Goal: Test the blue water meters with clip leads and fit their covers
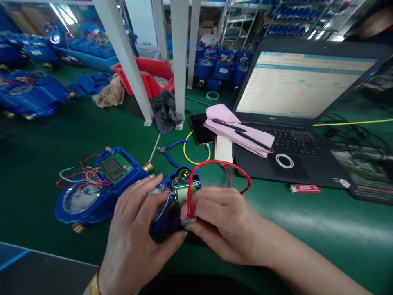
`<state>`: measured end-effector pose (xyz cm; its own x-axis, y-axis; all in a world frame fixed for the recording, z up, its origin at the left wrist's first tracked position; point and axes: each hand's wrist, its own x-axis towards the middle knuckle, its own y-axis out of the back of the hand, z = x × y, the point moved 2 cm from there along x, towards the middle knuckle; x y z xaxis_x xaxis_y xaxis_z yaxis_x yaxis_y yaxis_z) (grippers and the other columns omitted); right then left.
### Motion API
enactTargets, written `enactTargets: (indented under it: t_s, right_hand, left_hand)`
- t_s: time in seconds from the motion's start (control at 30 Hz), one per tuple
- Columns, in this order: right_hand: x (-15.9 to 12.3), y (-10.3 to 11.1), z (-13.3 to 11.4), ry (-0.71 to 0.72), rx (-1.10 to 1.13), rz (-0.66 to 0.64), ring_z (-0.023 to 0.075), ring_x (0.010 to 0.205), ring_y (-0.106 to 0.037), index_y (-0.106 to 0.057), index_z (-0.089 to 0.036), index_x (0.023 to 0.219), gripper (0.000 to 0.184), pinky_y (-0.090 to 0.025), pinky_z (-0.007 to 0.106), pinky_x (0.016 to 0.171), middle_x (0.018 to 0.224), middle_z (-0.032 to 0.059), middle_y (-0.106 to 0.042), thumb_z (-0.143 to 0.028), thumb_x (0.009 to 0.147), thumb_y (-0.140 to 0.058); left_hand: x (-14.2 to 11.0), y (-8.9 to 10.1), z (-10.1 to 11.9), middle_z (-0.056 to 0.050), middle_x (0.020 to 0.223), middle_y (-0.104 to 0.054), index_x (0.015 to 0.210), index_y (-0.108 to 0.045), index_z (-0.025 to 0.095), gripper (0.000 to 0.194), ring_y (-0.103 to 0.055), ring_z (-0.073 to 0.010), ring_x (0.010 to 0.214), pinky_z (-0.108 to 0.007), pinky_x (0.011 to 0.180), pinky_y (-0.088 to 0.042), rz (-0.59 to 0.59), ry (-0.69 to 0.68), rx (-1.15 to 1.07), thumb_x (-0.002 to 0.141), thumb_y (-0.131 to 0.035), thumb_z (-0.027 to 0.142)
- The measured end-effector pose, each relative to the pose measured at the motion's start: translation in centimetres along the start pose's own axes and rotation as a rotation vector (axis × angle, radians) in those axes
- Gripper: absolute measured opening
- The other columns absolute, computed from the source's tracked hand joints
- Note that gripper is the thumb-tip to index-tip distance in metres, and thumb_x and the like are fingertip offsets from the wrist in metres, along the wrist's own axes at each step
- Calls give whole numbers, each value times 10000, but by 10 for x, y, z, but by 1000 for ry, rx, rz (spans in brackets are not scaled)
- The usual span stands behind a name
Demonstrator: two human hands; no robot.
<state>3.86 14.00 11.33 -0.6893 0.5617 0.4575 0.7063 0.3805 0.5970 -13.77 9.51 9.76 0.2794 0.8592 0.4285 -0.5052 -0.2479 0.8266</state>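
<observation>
My left hand (135, 229) curves around an opened blue water meter (181, 192), with its fingers along the left side and the thumb at the near edge. A green circuit board and thin wires show inside the housing. Between finger and thumb, my right hand (227, 221) pinches the grey end of a red cable (221, 162) at the meter's right edge. The cable loops up and away over the back of that hand. Just left of my left hand lies another opened blue meter (102, 188) with a small display and loose coloured wires.
Blue-handled pliers (172, 151), a phone (201, 129) and pink papers (236, 131) with pens lie beyond the meter. An open laptop (294, 119) stands at right. Behind white posts (179, 61) are a red bin (144, 67), a grey cloth (166, 111) and several blue meters (221, 69).
</observation>
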Motion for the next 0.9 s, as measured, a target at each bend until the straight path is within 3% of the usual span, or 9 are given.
enactTargets:
  t_s: [0.43, 0.77, 0.9]
  right_hand:
    - [-3, 2, 4, -48, 13, 3, 154, 754, -548, -584, -136, 873, 69, -469, 282, 680, 831, 55, -609, -120, 907, -526]
    - [-6, 1, -2, -47, -17, 142, 139, 769, -631, -614, -110, 914, 66, -516, 246, 683, 831, 58, -664, -68, 868, -590]
    - [-14, 10, -14, -83, -60, 135, 147, 789, -653, -631, -132, 931, 96, -546, 245, 694, 854, 67, -678, -87, 893, -555]
  left_hand:
    - [0, 2, 3, -170, 1302, -515, 1110, -539, 134, 384, -445, -332, 1241, -529, 1039, -357, -1, 24, -22, 803, -673, 321]
    - [-1, -1, 4, -167, 1320, -499, 1111, -547, 132, 377, -428, -329, 1258, -515, 1062, -328, 3, 47, -43, 821, -657, 347]
    - [-1, -1, 3, -163, 1324, -504, 1095, -546, 145, 348, -443, -331, 1248, -527, 1047, -339, -15, 62, -53, 810, -663, 306]
